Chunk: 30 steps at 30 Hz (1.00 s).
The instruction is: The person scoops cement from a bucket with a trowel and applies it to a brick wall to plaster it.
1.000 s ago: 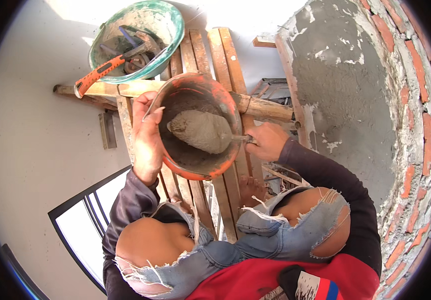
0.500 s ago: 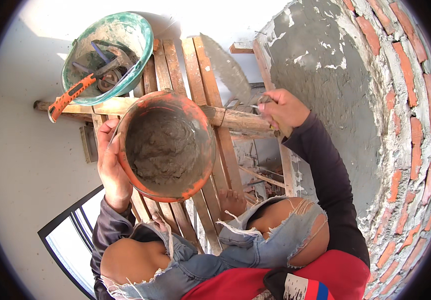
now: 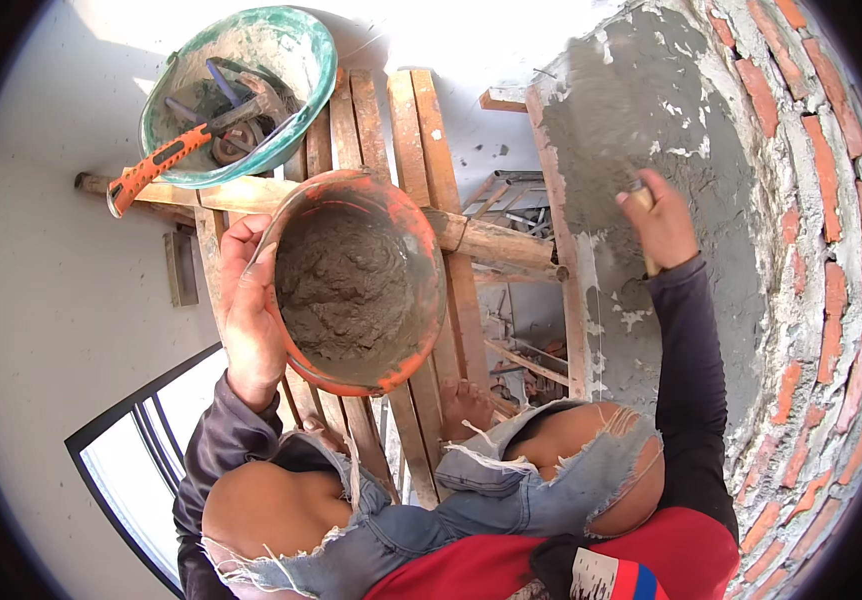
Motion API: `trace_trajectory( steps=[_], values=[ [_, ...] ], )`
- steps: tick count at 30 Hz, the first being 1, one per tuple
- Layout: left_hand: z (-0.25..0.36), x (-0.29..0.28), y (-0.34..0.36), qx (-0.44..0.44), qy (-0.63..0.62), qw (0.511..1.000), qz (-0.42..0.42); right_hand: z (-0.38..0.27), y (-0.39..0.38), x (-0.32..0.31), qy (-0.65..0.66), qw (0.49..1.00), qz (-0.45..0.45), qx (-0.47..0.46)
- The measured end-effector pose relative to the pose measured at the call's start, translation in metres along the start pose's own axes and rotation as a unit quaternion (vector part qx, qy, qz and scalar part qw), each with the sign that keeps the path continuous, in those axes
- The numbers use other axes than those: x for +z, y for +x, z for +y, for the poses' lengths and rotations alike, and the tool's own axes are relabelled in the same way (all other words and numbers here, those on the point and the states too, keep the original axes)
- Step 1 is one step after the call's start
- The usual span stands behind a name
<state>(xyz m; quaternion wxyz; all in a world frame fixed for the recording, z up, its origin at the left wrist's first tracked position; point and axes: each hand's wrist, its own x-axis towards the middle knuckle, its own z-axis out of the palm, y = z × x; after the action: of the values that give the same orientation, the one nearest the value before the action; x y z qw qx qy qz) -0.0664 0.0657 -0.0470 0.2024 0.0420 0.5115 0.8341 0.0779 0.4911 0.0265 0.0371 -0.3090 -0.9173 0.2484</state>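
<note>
My left hand (image 3: 254,310) grips the rim of an orange bucket (image 3: 301,365), which holds wet grey mortar (image 3: 344,285) and sits tilted above the planks. Over at the wall, my right hand (image 3: 667,222) is closed round the wooden handle of a trowel (image 3: 643,198). Motion smears the trowel's blade against the grey mortar coat, so its edge and load cannot be made out. The fresh plaster (image 3: 696,290) covers part of a brick wall (image 3: 831,290). Small dark bits of mortar (image 3: 501,150) are in the air left of the wall's wooden edge strip.
A green basin (image 3: 316,100) holds a hammer with an orange handle (image 3: 161,165) and other tools. Beneath are wooden scaffold planks (image 3: 441,330) with gaps, crossed by a round pole (image 3: 491,240). A wooden strip (image 3: 573,320) edges the plaster. A window (image 3: 136,460) lies lower left.
My right hand has swung right with the trowel, from above the pole onto the plastered wall. The bucket, still in my left hand, sits slightly further right in view.
</note>
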Motion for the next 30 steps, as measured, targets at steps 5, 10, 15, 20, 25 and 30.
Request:
trace_trajectory(
  steps=[5, 10, 15, 20, 25, 30],
  values=[
    [-0.004, -0.002, 0.001, 0.016, 0.024, 1.0, -0.002, -0.09, -0.049, 0.053, -0.211, 0.903, -0.229, -0.295],
    [-0.01, -0.005, 0.006, 0.053, 0.061, 0.997, -0.008, -0.139, -0.064, 0.134, -0.271, 0.881, -0.268, -0.28],
    [-0.01, 0.0, 0.003, 0.046, 0.019, 0.999, -0.015, -0.114, -0.068, 0.157, -0.128, 0.887, -0.368, -0.246],
    [-0.006, -0.001, 0.001, 0.051, 0.013, 0.998, -0.022, -0.073, -0.085, 0.157, -0.089, 0.915, -0.3, -0.254],
    [-0.014, -0.002, 0.006, 0.047, 0.011, 0.999, -0.024, -0.076, -0.08, 0.152, -0.116, 0.925, -0.279, -0.231],
    [-0.017, -0.007, 0.003, 0.034, -0.016, 0.999, -0.003, -0.079, -0.079, 0.147, -0.091, 0.931, -0.264, -0.236]
  ],
)
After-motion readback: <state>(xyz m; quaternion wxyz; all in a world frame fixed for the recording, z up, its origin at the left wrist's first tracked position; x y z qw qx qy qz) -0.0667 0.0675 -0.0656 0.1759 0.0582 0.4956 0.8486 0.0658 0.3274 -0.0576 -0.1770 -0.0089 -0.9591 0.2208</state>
